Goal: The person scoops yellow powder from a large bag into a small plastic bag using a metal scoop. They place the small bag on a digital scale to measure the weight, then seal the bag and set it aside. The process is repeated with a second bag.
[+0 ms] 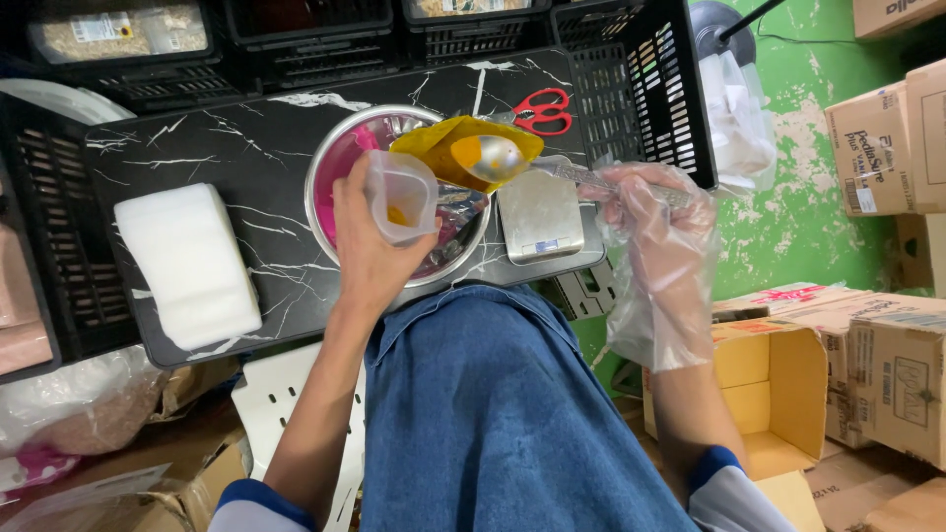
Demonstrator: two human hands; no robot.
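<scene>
Centrally, yellow pouch [463, 148], brown cartons [892, 138] rightward

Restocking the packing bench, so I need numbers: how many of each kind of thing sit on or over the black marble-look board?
Small clear pouch: 1
Metal spoon: 1
Yellow bag: 1
Metal bowl: 1
Scale: 1
Red scissors: 1
White stack: 1
Total: 7

Small cup [402, 197] and spoon [498, 158] over bowl [340, 158]
</scene>
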